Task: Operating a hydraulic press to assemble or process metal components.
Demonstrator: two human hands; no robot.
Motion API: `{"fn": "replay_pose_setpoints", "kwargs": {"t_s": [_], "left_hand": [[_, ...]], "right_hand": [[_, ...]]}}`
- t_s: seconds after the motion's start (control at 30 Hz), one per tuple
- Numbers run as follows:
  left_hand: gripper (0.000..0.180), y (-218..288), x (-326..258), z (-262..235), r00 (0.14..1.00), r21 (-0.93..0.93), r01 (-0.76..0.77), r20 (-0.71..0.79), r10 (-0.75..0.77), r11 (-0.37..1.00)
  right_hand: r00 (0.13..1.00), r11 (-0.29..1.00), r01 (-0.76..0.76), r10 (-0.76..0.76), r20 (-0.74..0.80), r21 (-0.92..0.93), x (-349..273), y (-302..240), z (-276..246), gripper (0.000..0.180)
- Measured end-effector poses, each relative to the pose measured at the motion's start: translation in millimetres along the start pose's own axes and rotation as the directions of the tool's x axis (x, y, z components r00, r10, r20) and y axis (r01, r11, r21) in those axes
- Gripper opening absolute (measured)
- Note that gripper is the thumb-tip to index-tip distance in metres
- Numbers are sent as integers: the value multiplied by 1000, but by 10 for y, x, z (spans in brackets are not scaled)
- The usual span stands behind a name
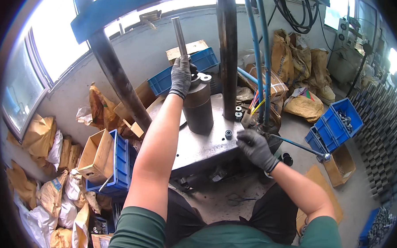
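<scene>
My left hand (pixel 181 76), in a dark grey glove, is closed around the lower end of a bright metal rod (pixel 179 34). The rod stands nearly upright, leaning a little to the left, at the top of a thick dark steel cylinder (pixel 199 108) on the metal press table (pixel 197 146). A light-coloured ring (pixel 206 78) lies on the cylinder's top; my glove covers part of that area. My right hand (pixel 257 149), also gloved, hovers by the table's right edge with bent fingers apart. Closest to it is a small round bearing-like part (pixel 228 134), apart from the fingertips.
Press columns (pixel 226 58) rise behind the table, with blue pipes (pixel 264 60) alongside. A lever with a blue shaft (pixel 297 145) juts out to the right. Blue bins (pixel 340 123) of metal parts stand right; a wooden box (pixel 97 157) and sacks (pixel 53 193) stand left.
</scene>
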State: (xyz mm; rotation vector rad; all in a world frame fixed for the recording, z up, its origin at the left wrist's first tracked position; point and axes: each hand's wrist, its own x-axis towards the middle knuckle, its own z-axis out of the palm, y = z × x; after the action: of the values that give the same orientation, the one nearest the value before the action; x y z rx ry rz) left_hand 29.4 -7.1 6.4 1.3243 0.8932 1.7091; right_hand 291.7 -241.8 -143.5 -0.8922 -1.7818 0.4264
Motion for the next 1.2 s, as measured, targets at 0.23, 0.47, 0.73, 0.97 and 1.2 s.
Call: {"fn": "replay_pose_setpoints", "kwargs": {"t_s": [0.23,0.47,0.73,0.97,1.2], "left_hand": [[42,-8,14,-20,999,41,-31,19,30,999],[39,-2,3,-14,1000,26,-16,10,16,1000],[34,17,-168,27,945,48,-284,-154,288,958],[45,516,-231,76,886,-385,-454,-293,360,803],[46,653,-122,206,938,-381,-231,-332,101,895]], "right_hand": [[958,950,226,-256,-127,-214,1603,-31,282,21],[998,927,-55,42,-41,-370,2356,30,730,26],[982,831,-185,172,-73,-525,2361,-74,849,29],[994,935,-106,98,-41,-338,2383,57,780,43],[975,940,-200,219,38,-277,2422,31,736,64]]}}
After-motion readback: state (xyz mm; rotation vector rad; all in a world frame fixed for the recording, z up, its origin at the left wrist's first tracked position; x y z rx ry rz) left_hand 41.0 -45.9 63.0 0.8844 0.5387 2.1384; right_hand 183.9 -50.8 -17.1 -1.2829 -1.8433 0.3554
